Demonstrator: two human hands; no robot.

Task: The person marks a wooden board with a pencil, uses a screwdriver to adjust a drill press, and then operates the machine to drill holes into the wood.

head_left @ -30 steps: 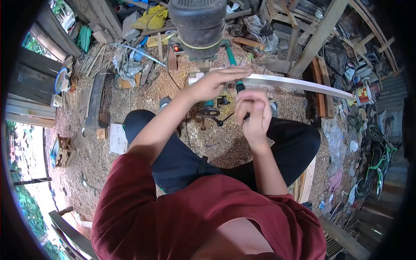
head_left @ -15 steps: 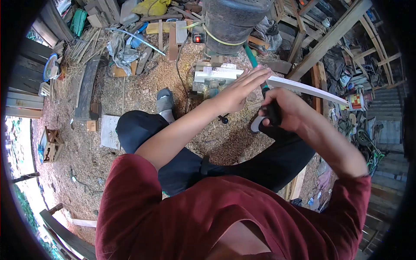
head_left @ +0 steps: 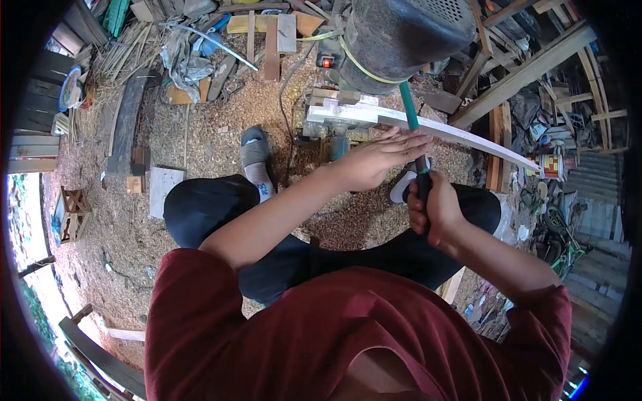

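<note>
Reads as a rough woodworking shed, open to greenery on one side. Shows it underfoot in a floor of pale sawdust and shavings (head_left: 221, 127), strewn with short brown plank offcuts (head_left: 271, 40) and a bundle of thin pale sticks (head_left: 127, 60). Adds a bulky dark grey machine motor (head_left: 408, 33) with a lit red switch (head_left: 326, 63), bare slanting timber beams (head_left: 528, 63) and a small open wooden crate (head_left: 70, 214).

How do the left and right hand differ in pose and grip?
The left hand lies flat, fingers stretched out, at the strip; the right hand is fisted around the lever. The left hand sits higher in view, the right hand below it. Both are bare.
</note>
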